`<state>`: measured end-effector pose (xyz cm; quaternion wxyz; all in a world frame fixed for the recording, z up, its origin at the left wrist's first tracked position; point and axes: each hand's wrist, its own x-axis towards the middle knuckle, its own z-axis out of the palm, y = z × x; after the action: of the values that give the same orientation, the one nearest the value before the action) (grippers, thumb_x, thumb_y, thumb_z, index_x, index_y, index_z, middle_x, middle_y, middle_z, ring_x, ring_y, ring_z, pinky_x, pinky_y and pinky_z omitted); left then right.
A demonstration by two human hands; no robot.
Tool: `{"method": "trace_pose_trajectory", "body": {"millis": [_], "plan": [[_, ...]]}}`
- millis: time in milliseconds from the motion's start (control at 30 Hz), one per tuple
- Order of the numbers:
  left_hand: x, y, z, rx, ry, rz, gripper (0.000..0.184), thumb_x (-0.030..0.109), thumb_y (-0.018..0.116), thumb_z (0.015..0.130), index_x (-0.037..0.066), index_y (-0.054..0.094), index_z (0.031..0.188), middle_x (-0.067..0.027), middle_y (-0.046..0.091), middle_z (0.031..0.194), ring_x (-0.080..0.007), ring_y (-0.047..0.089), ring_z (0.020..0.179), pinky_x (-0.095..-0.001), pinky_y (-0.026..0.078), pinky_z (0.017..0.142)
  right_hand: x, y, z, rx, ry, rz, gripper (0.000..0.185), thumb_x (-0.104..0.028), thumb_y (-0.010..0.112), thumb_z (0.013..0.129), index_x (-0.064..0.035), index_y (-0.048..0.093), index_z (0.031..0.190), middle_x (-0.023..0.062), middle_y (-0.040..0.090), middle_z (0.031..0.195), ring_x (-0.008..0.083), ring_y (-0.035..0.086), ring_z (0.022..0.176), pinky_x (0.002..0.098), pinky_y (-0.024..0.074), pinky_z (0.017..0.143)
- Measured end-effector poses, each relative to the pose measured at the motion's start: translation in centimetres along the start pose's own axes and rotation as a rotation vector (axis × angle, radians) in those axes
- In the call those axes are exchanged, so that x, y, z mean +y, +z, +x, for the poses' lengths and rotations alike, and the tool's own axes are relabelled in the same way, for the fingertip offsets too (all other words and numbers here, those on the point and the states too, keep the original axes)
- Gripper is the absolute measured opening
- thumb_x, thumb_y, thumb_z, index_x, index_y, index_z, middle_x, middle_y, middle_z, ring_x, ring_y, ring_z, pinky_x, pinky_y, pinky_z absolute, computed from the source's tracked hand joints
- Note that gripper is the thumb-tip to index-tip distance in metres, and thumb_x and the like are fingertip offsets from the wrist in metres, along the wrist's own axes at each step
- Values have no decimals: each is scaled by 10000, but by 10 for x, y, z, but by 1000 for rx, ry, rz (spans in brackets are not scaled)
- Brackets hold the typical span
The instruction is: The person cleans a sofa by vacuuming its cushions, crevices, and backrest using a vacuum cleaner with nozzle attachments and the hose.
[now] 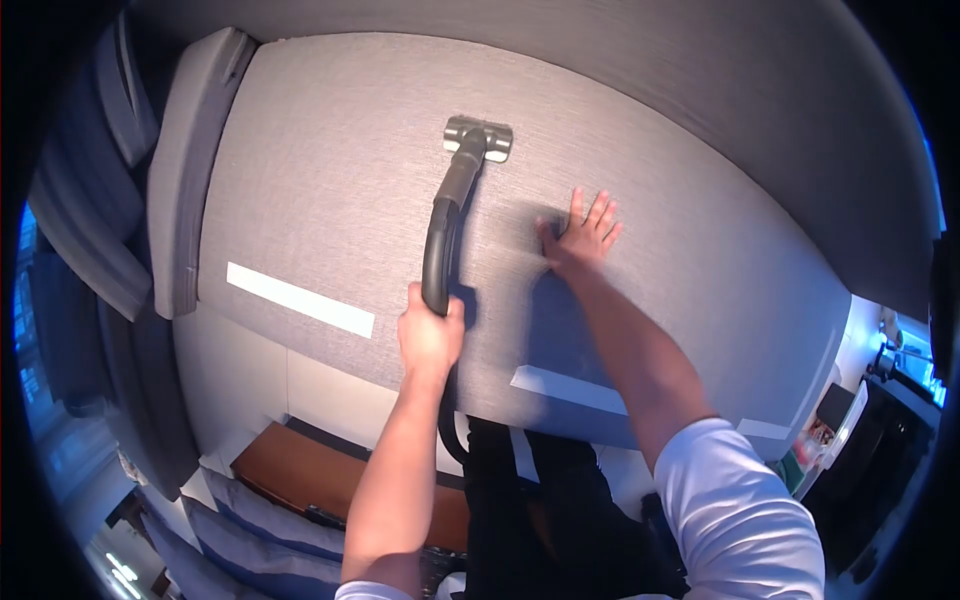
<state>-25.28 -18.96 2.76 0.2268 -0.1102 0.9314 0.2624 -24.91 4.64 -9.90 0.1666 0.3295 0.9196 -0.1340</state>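
Observation:
My left hand [430, 335] is wrapped round the black curved handle [438, 255] of a vacuum cleaner. The vacuum's wide head [478, 138] rests on a large grey fabric surface [330, 150], and its hose runs down past my left wrist. To the right of the handle, my right hand [583, 237] lies with fingers spread on the same fabric and holds nothing. White strips [300, 300] lie along the near part of the fabric, one left of my left hand and others below and right of my right hand.
A grey cushion [190, 175] stands at the left edge, with darker cushions [90, 215] beyond it. A grey upholstered backrest [700, 90] rises along the far side. Below left are a brown panel [300, 470] and blue-grey cushions [260, 535]. Dark equipment [875, 440] stands at right.

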Motion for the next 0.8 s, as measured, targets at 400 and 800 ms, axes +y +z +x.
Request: {"method": "trace_pose_trajectory", "body": {"millis": [400,800], "plan": [[-84,-40,-86,-101,-199,-72,335,207,689,862,7,588,1112,-205,730,859,-374,742,820,-454,572,781,-19,-49,80,-414,286,136,1380,-876,583,764,-163,-261,1591,291,-385,1578,497,-383,1439,731,-137,1141],[133,-6,141,84,18,29,377,252,680,853,6,582,1122,-255,713,818,-432,724,816,-508,568,770,-28,-39,106,-567,366,45,1408,-884,573,762,-109,-276,1576,331,-378,1563,511,-399,1422,747,-157,1117]]}}
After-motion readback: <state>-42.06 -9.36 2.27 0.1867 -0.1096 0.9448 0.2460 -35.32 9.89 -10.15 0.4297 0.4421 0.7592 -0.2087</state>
